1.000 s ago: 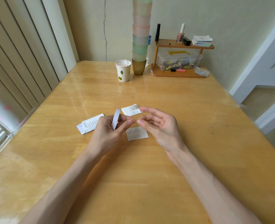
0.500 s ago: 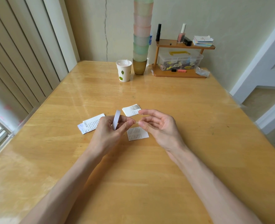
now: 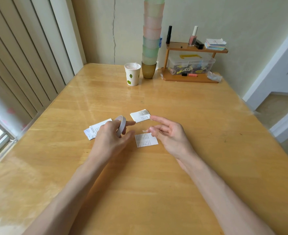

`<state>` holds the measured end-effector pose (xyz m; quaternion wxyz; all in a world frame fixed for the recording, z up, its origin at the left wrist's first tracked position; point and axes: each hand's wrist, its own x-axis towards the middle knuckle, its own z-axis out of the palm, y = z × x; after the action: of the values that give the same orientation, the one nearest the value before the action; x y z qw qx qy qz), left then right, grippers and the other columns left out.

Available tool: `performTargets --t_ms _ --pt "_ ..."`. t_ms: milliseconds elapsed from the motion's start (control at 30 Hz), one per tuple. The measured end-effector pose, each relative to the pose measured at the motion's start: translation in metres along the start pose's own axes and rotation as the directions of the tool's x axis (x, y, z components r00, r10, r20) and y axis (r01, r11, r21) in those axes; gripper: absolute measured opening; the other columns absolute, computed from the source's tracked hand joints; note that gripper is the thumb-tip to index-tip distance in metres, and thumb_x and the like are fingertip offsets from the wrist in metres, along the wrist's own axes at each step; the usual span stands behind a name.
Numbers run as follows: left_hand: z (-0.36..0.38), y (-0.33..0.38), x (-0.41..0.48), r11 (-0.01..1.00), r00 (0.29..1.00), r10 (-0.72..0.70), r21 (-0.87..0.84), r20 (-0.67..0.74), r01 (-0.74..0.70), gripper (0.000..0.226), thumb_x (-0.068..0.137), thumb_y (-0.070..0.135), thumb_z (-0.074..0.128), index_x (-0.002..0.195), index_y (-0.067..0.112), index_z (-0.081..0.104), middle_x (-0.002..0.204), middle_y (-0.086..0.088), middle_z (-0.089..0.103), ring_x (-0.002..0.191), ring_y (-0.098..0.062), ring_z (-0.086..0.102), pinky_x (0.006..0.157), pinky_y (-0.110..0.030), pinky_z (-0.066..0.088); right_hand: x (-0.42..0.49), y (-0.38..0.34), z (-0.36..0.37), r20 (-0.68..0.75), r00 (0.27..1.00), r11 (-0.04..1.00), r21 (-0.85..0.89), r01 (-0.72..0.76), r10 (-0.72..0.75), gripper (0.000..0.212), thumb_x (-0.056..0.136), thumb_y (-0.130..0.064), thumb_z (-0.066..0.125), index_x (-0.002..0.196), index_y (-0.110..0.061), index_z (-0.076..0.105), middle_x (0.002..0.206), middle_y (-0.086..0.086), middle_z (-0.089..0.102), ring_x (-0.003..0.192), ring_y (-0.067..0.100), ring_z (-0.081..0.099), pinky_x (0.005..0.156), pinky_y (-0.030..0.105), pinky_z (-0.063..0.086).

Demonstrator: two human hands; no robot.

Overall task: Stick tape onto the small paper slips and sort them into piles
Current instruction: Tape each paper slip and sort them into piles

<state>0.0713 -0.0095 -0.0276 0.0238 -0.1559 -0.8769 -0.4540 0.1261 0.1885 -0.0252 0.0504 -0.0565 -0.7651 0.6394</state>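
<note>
Three paper slips (image 3: 146, 139) dot the wooden table (image 3: 148, 192); left fingers (image 3: 130, 123) grip tape roll (image 3: 121, 123), right fingers (image 3: 156, 118) pinch tape scrap (image 3: 145, 131).

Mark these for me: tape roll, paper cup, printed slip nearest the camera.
tape roll (image 3: 122, 125): head view, outer band of the ring.
paper cup (image 3: 135, 75): head view, side wall beside the leaf print.
nearest slip (image 3: 145, 140): head view, middle of its printed face.

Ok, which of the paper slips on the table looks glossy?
The far slip, beyond the right hand: its upper part shines. The near slip and the pile left of the tape roll look matte.
</note>
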Motion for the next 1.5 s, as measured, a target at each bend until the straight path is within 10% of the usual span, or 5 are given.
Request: performTargets --t_ms 267,500,767,1500 --pt "0.0 -0.001 0.0 0.996 0.998 0.025 0.079 0.051 -0.029 0.021 0.09 0.023 0.078 0.103 0.039 0.078 0.077 0.013 0.061 0.056 -0.002 0.053 0.053 -0.016 0.038 0.008 0.007 0.005 -0.02 1.0 0.963 -0.27 -0.003 -0.002 0.046 0.107 -0.014 0.051 0.153 -0.016 0.049 0.09 -0.012 0.078 0.094 -0.002 0.069 0.091 0.023 0.055" --pt "-0.002 -0.003 0.0 0.99 0.996 0.04 0.131 0.077 -0.05 0.028 0.089 0.023 0.076 0.076 0.045 0.065 0.099 0.029 0.074 0.06 0.001 0.056 0.067 -0.034 0.05 0.007 0.002 0.012 -0.025 1.0 0.912 -0.409 -0.025 0.016 0.054 0.106 -0.011 0.043 0.159 -0.022 0.039 0.094 -0.015 0.076 0.079 0.0 0.062 0.072 0.019 0.052" --pt "-0.006 -0.004 0.001 0.958 0.985 0.13 0.24 0.114 -0.154 0.022 0.087 0.02 0.071 0.087 0.041 0.077 0.045 0.009 0.049 0.048 -0.016 0.046 0.05 -0.02 0.035 0.005 -0.002 0.013 -0.043 0.999 0.903 -0.429 -0.031 0.014 0.057 0.104 -0.009 0.041 0.16 -0.021 0.037 0.094 -0.016 0.076 0.089 0.009 0.067 0.08 0.033 0.058" --pt "-0.001 -0.013 0.003 0.93 0.959 0.191 0.273 0.21 -0.245 0.017 0.081 0.032 0.067 0.092 0.044 0.074 0.09 0.023 0.076 0.078 -0.007 0.069 0.076 -0.035 0.055 0.002 -0.006 0.013 -0.085 0.995 0.892 -0.445 -0.077 0.043 0.059 0.103 -0.011 0.044 0.16 -0.018 0.036 0.099 -0.018 0.077 0.091 0.002 0.066 0.078 0.027 0.057"
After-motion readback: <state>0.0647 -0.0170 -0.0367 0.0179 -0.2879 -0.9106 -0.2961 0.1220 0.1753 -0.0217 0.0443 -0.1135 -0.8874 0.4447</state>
